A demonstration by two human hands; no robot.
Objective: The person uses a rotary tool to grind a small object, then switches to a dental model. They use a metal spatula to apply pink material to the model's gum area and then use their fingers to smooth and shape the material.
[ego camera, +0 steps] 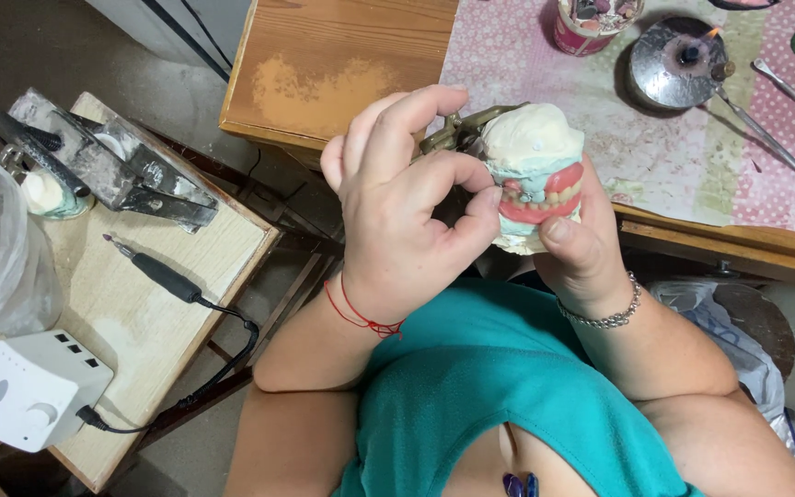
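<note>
A dental model [537, 156] with white plaster, pink wax gums and teeth, mounted on a brass-coloured articulator [453, 132], is held up over my lap. My right hand [583, 247] grips it from below, thumb against the lower gum. My left hand [407, 198] pinches at the teeth with thumb and forefinger, the other fingers raised. A red thread is tied on my left wrist, and a silver chain bracelet hangs on the right.
A wooden bench [342, 64] with a patterned cloth holds a lit spirit burner [678, 60], metal tools [766, 138] and a pink cup [591, 23]. At left, a side table [131, 313] carries a handpiece [163, 274], a white control box [29, 387], a plastic bag and a metal press.
</note>
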